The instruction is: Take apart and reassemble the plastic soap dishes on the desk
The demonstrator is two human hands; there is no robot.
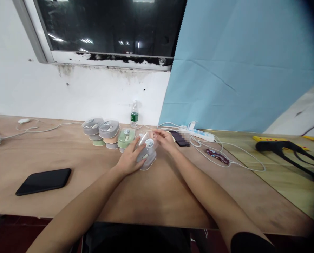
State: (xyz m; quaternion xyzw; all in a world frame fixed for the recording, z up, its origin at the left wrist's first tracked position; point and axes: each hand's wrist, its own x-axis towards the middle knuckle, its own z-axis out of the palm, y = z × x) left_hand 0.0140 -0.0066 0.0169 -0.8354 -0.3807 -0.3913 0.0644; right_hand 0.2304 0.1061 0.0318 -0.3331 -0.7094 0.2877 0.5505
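Note:
Both of my hands are at a small grey case with a clear lid [145, 154] and a round label, near the middle of the table. My left hand [130, 157] wraps round its left side, fingers over the lid. My right hand [165, 139] pinches at the far right edge, where clear plastic shows; exactly what its fingertips grip is too small to tell. Just left of the case stands a green case [126, 138] of the same shape. Farther left, similar cases are stacked: a grey-topped stack [109, 130] and another stack [93, 126].
A black phone [44, 181] lies at the left on the wooden table [88, 196]. Behind the cases stands a water bottle [134, 115]. Right of my hands are a dark phone [180, 139], a white power strip [203, 134], loose cables and a patterned maroon item [217, 156]. Black straps [283, 151] lie far right.

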